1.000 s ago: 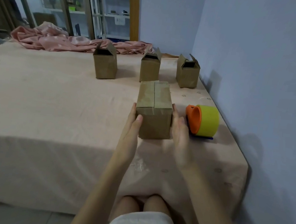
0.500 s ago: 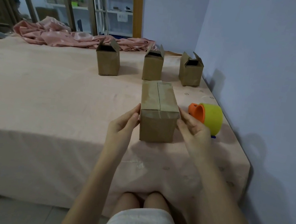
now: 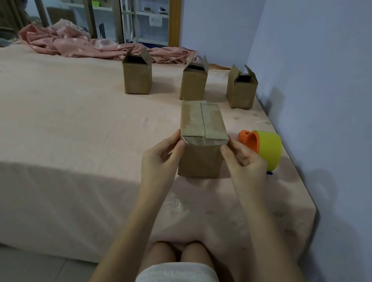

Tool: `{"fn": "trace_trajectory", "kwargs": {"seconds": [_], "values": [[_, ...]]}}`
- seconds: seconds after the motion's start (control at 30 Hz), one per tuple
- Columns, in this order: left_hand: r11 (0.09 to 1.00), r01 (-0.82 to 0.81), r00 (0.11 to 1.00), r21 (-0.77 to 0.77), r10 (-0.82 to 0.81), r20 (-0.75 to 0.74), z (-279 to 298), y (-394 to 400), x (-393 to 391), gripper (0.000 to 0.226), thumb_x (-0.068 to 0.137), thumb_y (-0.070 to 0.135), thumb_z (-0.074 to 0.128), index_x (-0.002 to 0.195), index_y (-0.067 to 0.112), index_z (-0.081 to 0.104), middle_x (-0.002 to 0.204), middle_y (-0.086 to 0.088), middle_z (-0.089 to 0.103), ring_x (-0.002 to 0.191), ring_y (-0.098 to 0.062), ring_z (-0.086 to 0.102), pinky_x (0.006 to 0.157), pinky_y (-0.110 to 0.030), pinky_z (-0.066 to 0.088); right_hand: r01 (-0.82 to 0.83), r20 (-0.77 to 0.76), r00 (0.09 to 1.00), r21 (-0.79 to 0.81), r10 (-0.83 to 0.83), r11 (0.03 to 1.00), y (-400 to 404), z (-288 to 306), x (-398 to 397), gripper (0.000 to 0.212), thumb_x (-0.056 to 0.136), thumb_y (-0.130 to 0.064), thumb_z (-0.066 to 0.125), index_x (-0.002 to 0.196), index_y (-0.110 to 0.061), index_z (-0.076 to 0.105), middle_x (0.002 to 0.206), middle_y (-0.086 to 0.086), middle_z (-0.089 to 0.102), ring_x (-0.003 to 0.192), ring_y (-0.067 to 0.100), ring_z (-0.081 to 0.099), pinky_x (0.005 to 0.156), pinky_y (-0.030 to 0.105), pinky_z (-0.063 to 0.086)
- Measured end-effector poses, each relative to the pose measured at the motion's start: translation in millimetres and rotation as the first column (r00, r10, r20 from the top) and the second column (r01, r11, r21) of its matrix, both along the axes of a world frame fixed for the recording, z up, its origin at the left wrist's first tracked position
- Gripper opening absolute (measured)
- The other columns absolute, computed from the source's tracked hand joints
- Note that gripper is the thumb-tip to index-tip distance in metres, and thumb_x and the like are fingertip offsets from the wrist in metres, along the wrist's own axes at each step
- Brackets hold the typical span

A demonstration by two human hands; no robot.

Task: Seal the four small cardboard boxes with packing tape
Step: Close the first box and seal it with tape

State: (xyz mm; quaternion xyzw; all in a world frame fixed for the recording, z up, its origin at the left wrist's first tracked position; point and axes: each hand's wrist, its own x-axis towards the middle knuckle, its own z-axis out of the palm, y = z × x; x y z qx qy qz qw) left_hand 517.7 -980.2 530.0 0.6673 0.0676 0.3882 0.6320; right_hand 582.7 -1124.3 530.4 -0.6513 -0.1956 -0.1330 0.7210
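Brown cardboard box with taped top seam (image 3: 201,140), standing on pink-sheeted bed (image 3: 67,128) near its front edge; left hand (image 3: 162,159) and right hand (image 3: 243,160) pinch its front upper corners. Just right: yellow-and-orange tape dispenser (image 3: 264,146). Beyond: three open-flapped brown cardboard boxes (image 3: 136,76), crumpled pink blanket (image 3: 76,43).

Bedroom: bed (image 3: 67,128), crumpled blanket (image 3: 75,44).

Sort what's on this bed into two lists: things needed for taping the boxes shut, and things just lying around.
For the job:
- near box, flaps closed, left hand and right hand on its front corners
- three open boxes behind it: left, middle, right
- tape roll beside the right hand

Lying about:
- pink blanket bunched at the far edge
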Motion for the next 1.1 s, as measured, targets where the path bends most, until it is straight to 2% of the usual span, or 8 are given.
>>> {"fn": "trace_trajectory", "kwargs": {"seconds": [0.1,0.27,0.4,0.5,0.73,0.93,1.0,1.1], "values": [[0.998,0.023,1.000,-0.059,-0.023,0.005,-1,3,-1,0.027,0.089,0.009,0.063,0.115,0.008,0.066,0.103,0.016,0.070,0.102,-0.003,0.064,0.081,-0.014,0.051,-0.008,-0.010,1.000,0.008,0.008,1.000,-1,2,2,0.025,0.085,-0.007,0.065,0.097,-0.029,0.068,0.089,-0.022,0.070,0.092,0.002,0.067,0.082,0.018,0.053],[0.993,-0.028,1.000,-0.116,0.027,-0.011,2,3,3,0.019,0.084,0.011,0.068,0.102,0.013,0.072,0.093,0.015,0.073,0.092,-0.005,0.068,0.077,-0.018,0.054,0.030,0.002,1.000,0.044,-0.030,0.999,8,5,1,0.026,0.082,-0.003,0.067,0.096,-0.025,0.068,0.082,-0.020,0.069,0.083,-0.002,0.067,0.075,0.012,0.052],[0.991,-0.068,0.998,-0.111,0.066,-0.016,4,2,6,0.013,0.082,0.011,0.071,0.094,0.014,0.073,0.085,0.018,0.072,0.086,-0.003,0.069,0.072,-0.016,0.054,0.054,0.009,0.998,0.066,-0.055,0.996,11,7,-1,0.025,0.080,-0.002,0.070,0.103,-0.013,0.067,0.088,-0.007,0.070,0.084,-0.002,0.067,0.075,0.011,0.051],[0.988,-0.079,0.997,-0.129,0.078,-0.010,5,0,7,0.010,0.080,0.011,0.072,0.090,0.013,0.072,0.083,0.016,0.072,0.083,-0.001,0.069,0.067,-0.012,0.052,0.068,0.021,0.997,0.060,-0.069,0.996,14,6,-3,0.025,0.079,-0.004,0.071,0.104,-0.003,0.068,0.088,-0.008,0.069,0.083,-0.002,0.067,0.074,0.011,0.051],[0.990,0.045,0.999,-0.131,-0.046,-0.004,0,1,1,0.033,0.081,0.008,0.072,0.113,0.011,0.066,0.105,0.008,0.070,0.100,-0.004,0.066,0.080,-0.014,0.051,-0.034,0.006,0.999,0.031,0.034,0.999,8,-8,3,0.038,0.079,-0.008,0.072,0.116,-0.016,0.064,0.101,-0.016,0.068,0.097,0.000,0.065,0.077,0.011,0.049],[0.999,0.015,1.000,0.041,-0.015,-0.010,-7,-2,0,0.043,0.088,0.007,0.064,0.129,0.009,0.055,0.125,0.000,0.062,0.114,-0.006,0.058,0.090,-0.019,0.049,0.001,0.025,1.000,0.001,-0.001,1.000,18,-29,-6,0.038,0.088,-0.017,0.062,0.117,-0.041,0.053,0.109,-0.036,0.061,0.108,-0.008,0.056,0.085,0.007,0.043],[0.998,0.014,1.000,0.061,-0.013,-0.003,-10,-3,-1,0.044,0.088,0.005,0.062,0.131,0.010,0.053,0.127,0.000,0.060,0.115,-0.007,0.058,0.092,-0.020,0.049,-0.007,0.036,0.999,-0.010,0.007,1.000,18,-34,-6,0.039,0.089,-0.017,0.060,0.121,-0.037,0.052,0.112,-0.035,0.060,0.111,-0.009,0.054,0.086,0.006,0.042],[0.999,0.027,1.000,0.025,-0.028,0.004,-9,-2,-1,0.044,0.086,0.006,0.065,0.129,0.006,0.055,0.124,-0.001,0.062,0.112,-0.005,0.059,0.089,-0.017,0.049,-0.058,0.035,0.998,-0.031,0.059,0.998,16,-36,-5,0.047,0.088,-0.021,0.064,0.133,-0.019,0.051,0.123,-0.016,0.061,0.115,0.000,0.055,0.090,0.013,0.046]]}}
